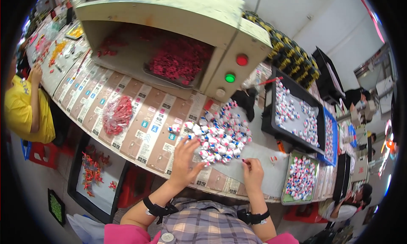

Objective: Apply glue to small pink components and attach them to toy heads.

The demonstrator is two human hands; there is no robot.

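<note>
A heap of small white plastic pieces with blue and red parts (224, 138) lies on the table in front of me. My left hand (185, 161) is at the heap's left edge, fingers spread, its fingertips close to the nearest white pieces. Just right of the heap's near side, the fingers of my right hand (253, 172) are pinched together. Something tiny and dark reddish shows at those fingertips, too small to name. A little further right lies a small white bottle (278, 157) on the pale sheet.
A cream machine (229, 36) with a tray of red pieces inside stands at the back. Left lies a clear bag of red pieces (118, 114). A green tray (316, 176) and a black crate (271, 112), both holding white pieces, stand right. Someone in yellow (29, 108) sits left.
</note>
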